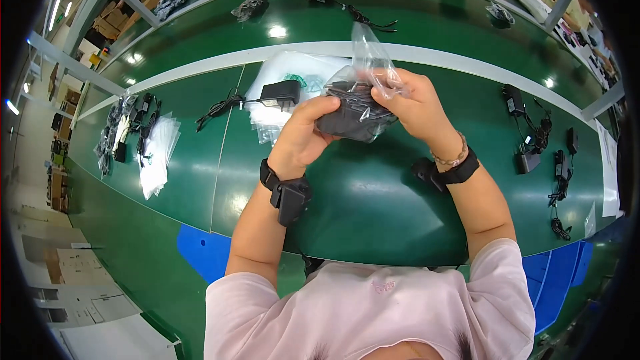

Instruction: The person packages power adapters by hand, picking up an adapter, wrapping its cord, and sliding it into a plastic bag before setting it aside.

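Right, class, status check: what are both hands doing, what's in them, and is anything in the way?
Left hand and right hand both gripping a clear plastic bag with a black power adapter inside. Held above green table. Nothing blocking.

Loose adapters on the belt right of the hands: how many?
3, possibly more hidden: one adapter farthest back, one nearer with its cord, and one by the right edge. Cords tangle there, so another may be missed.

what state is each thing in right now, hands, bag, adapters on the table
left hand: gripping the bagged adapter from below
right hand: pinching the bag's upper part
clear plastic bag: top open, adapter inside
black power adapter: inside the bag, held above the table
second adapter: unbagged, lying on the stack of bags
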`<action>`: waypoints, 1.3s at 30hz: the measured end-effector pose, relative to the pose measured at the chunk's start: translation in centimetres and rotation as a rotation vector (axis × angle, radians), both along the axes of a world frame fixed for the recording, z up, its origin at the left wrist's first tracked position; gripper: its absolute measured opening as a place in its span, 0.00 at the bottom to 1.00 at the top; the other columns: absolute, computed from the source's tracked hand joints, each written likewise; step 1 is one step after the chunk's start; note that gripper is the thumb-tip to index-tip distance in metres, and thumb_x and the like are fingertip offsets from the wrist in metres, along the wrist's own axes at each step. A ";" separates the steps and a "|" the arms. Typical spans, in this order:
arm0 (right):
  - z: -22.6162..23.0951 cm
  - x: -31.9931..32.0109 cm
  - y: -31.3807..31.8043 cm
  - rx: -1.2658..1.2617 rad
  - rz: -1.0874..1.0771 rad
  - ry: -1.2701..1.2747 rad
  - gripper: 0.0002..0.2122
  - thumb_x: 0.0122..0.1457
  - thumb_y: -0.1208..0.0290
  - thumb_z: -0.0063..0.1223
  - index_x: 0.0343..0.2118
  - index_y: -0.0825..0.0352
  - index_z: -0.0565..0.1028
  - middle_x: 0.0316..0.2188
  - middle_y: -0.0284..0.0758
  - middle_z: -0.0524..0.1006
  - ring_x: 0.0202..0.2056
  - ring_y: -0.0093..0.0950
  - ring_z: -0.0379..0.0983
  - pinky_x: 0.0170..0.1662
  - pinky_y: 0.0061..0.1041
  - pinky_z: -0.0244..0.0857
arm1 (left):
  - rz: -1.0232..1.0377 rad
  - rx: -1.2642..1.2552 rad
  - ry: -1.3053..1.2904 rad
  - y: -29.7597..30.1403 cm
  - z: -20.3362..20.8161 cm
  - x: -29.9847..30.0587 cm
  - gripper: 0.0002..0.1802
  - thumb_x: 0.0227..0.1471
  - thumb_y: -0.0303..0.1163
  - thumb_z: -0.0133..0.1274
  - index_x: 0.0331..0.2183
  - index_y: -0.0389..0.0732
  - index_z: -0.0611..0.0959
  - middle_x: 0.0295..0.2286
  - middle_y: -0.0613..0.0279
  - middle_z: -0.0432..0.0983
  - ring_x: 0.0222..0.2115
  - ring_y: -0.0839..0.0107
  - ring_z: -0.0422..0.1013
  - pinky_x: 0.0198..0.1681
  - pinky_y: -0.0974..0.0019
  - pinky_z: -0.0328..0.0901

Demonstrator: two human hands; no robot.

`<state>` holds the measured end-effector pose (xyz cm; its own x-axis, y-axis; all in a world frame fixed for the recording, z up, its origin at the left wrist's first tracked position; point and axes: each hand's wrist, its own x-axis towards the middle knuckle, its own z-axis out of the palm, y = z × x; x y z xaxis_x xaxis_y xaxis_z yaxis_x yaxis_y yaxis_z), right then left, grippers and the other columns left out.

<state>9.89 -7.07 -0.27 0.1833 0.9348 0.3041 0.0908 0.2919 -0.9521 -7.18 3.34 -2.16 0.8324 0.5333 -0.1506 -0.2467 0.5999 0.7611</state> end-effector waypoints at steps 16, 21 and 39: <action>0.6 -0.8 -0.4 -0.054 -0.275 -0.347 0.08 0.53 0.72 0.52 0.34 0.72 0.75 0.28 0.30 0.76 0.30 0.16 0.69 0.34 0.16 0.63 | 0.123 0.468 0.004 -2.3 1.8 0.3 0.15 0.45 0.23 0.54 0.38 0.37 0.72 0.33 0.67 0.71 0.31 0.80 0.66 0.34 0.77 0.62; -2.0 -2.5 0.0 0.025 -0.280 -0.314 0.11 0.56 0.68 0.48 0.34 0.71 0.75 0.29 0.31 0.76 0.30 0.20 0.70 0.31 0.18 0.64 | 0.373 0.374 0.091 -2.3 0.1 0.9 0.05 0.46 0.26 0.54 0.28 0.37 0.75 0.28 0.69 0.71 0.29 0.83 0.65 0.32 0.78 0.61; -0.8 0.0 0.5 -0.147 0.046 0.270 0.16 0.58 0.65 0.44 0.42 0.74 0.71 0.35 0.38 0.75 0.36 0.27 0.73 0.40 0.24 0.67 | 0.375 1.092 0.145 -0.4 1.0 -0.5 0.13 0.45 0.31 0.57 0.32 0.34 0.74 0.32 0.55 0.70 0.34 0.64 0.67 0.37 0.63 0.63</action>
